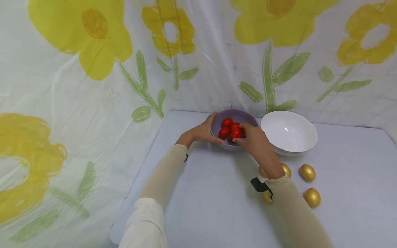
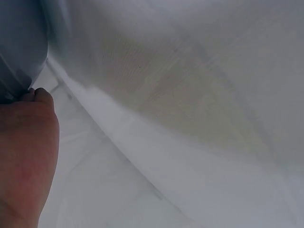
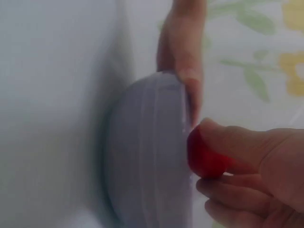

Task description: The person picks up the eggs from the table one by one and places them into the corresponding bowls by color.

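Here's the red egg (image 3: 206, 154), smooth and glossy, at the mouth of the purple bowl, level with the near rim in the right wrist view; thumb and fingers cover part of it, so which way its long axis points, I can't tell. The right hand (image 1: 255, 138) has it, grip closed to just the egg's width, thumb on one side and fingers on the other. And the purple bowl (image 1: 218, 120), round and smooth-walled, mouth facing up, has the left hand (image 1: 203, 132) gripping its left side, thumb along the near rim, fingers round the wall. Count the reds: four in sight including the held one, the other three lying close together inside; the right hand may hide more. Just right sits one white bowl (image 1: 289, 132), wide, glossy and round. Nearer on the smooth, pale counter (image 1: 211, 199), five gold eggs (image 1: 307, 172) show with a metallic sheen, some partly hidden by the right arm. Behind it all hangs a creased curtain (image 1: 217, 69) with big yellow flowers and green leaves.
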The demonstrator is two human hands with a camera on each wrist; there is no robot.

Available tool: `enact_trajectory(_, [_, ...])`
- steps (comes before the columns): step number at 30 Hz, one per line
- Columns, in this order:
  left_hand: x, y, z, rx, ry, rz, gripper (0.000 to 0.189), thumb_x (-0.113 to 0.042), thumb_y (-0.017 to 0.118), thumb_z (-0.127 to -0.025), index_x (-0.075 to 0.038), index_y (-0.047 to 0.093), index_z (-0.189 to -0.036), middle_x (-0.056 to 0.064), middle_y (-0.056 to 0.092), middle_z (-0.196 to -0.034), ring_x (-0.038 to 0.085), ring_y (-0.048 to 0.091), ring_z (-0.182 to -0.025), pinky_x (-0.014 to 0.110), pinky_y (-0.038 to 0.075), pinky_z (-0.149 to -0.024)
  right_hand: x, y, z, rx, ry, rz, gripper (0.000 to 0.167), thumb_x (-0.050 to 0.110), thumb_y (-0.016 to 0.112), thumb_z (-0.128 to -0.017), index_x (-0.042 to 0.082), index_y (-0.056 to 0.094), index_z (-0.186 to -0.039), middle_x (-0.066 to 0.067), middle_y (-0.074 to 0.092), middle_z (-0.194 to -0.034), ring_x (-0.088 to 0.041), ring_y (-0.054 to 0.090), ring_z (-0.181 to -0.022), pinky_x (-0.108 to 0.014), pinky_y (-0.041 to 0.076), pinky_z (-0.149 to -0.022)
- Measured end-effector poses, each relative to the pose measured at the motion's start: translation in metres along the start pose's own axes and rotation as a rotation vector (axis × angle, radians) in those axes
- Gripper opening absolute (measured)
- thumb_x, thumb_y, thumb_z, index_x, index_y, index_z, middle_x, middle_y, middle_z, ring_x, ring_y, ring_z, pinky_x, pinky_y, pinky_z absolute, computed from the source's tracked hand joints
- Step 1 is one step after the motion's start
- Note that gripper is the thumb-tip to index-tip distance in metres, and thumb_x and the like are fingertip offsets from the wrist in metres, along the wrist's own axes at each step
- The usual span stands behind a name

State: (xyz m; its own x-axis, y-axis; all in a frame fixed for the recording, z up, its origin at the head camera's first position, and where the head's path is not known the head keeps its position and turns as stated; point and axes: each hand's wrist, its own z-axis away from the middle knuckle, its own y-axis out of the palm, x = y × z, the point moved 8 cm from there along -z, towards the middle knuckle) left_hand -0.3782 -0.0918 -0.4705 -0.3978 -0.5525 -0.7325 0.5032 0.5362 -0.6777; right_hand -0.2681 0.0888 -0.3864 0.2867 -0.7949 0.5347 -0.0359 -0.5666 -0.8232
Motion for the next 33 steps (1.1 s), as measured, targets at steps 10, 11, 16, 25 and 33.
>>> enact_trajectory(10, [0.0, -0.005, -0.001, 0.0, -0.019, 0.005, 0.148, -0.062, 0.093, -0.07, -0.02, -0.008, -0.17, -0.001, 0.009, -0.175, 0.021, 0.025, -0.154, 0.049, 0.032, -0.124, 0.015, 0.035, -0.032, 0.195, -0.156, 0.205, 0.045, 0.016, 0.089, -0.088, 0.005, 0.073, -0.129, -0.013, 0.077, -0.11, -0.032, 0.068, -0.1, -0.049, 0.058, -0.091])
enact_trajectory(11, [0.0, -0.005, -0.001, 0.002, -0.021, 0.008, 0.148, -0.062, 0.093, -0.07, -0.022, -0.008, -0.17, -0.002, 0.007, -0.175, 0.021, 0.024, -0.154, 0.049, 0.031, -0.125, 0.017, 0.038, -0.034, 0.21, -0.17, 0.221, 0.043, 0.016, 0.088, -0.089, 0.007, 0.074, -0.128, -0.012, 0.077, -0.109, -0.031, 0.068, -0.1, -0.049, 0.059, -0.091])
enact_trajectory(16, [0.002, -0.001, 0.002, 0.008, -0.021, 0.025, 0.144, -0.059, 0.093, -0.072, -0.025, -0.008, -0.17, -0.004, 0.008, -0.174, 0.019, 0.023, -0.154, 0.048, 0.032, -0.124, 0.02, 0.049, -0.035, 0.249, -0.188, 0.273, 0.031, 0.017, 0.087, -0.09, 0.008, 0.077, -0.118, -0.008, 0.076, -0.097, -0.027, 0.068, -0.087, -0.045, 0.061, -0.083])
enact_trajectory(25, [0.0, 0.001, 0.002, 0.006, -0.011, 0.003, 0.144, -0.061, 0.092, -0.072, -0.02, -0.006, -0.17, -0.004, 0.014, -0.171, 0.019, 0.027, -0.151, 0.047, 0.035, -0.123, 0.018, 0.06, -0.037, 0.237, -0.206, 0.286, 0.023, 0.012, 0.086, -0.09, 0.008, 0.077, -0.112, -0.006, 0.074, -0.085, -0.025, 0.067, -0.075, -0.043, 0.063, -0.078])
enact_trajectory(33, [0.001, 0.0, 0.002, 0.002, -0.014, 0.009, 0.145, -0.059, 0.094, -0.071, -0.018, -0.005, -0.17, -0.003, 0.013, -0.172, 0.02, 0.025, -0.153, 0.048, 0.032, -0.125, 0.019, 0.065, -0.042, 0.253, -0.216, 0.274, 0.032, 0.005, 0.082, -0.091, 0.014, 0.079, -0.121, -0.008, 0.077, -0.099, -0.029, 0.07, -0.09, -0.048, 0.062, -0.085])
